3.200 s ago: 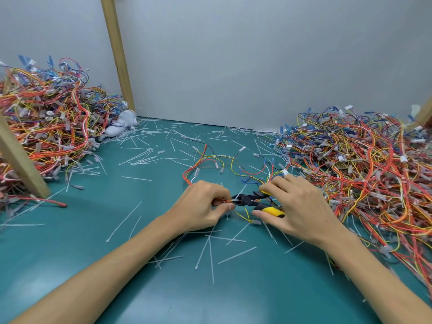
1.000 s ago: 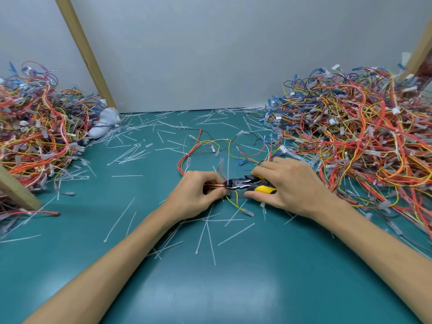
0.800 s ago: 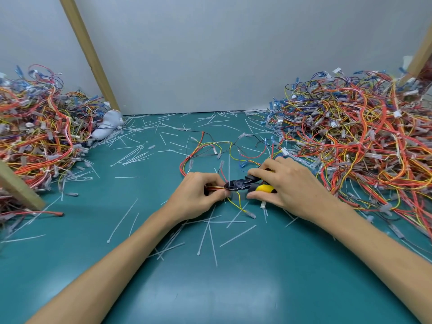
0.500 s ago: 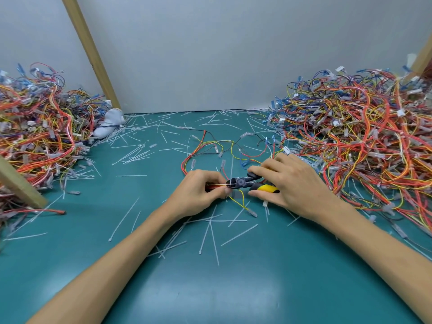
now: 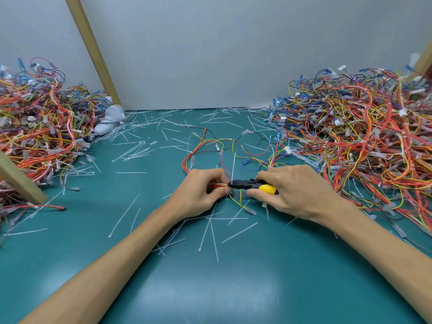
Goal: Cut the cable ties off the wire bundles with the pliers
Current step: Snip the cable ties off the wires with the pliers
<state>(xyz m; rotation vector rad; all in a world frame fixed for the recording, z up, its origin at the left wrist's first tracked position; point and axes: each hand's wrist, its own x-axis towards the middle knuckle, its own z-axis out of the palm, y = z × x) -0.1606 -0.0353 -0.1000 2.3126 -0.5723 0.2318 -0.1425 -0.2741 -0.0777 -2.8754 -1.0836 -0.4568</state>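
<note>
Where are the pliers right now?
Centre of the head view: the yellow-handled pliers are gripped in the right hand, their tip at the wire bundle that the left hand pinches just to their left.

teal tabletop, glossy, with a soft pale reflection near its front edge. a plain grey wall stood behind it and met it along a straight line. a light wooden strut slanted from the top left down to the back of the tabletop; a pale grey crumpled object lay at its foot. a second wooden beam crossed the left edge, and a third the upper right corner.
</note>
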